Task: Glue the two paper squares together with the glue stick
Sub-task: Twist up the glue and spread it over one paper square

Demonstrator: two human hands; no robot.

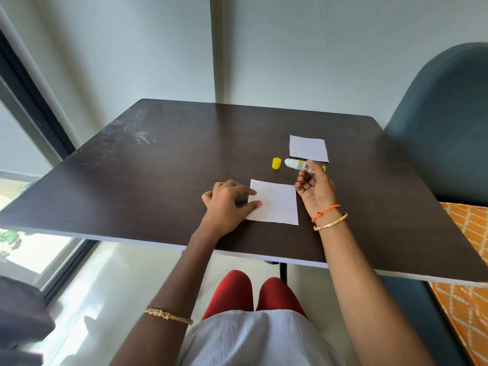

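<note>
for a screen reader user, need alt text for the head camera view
A person's right hand holds an uncapped glue stick above a dark table, while the left hand presses the near paper square flat. The yellow cap stands beside the glue tip, and a second paper square lies farther back.

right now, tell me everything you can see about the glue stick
The white plastic glue stick with a printed label is uncapped, its pale rounded glue tip exposed and pointing left. It lies roughly level, held above the dark brown table by the fingertips of the right hand, which cover its right end; a bit of yellow base shows past the fingers. The label lettering is partly hidden. Its small yellow cylindrical cap stands on the table just left of the tip, apart from it.
</note>
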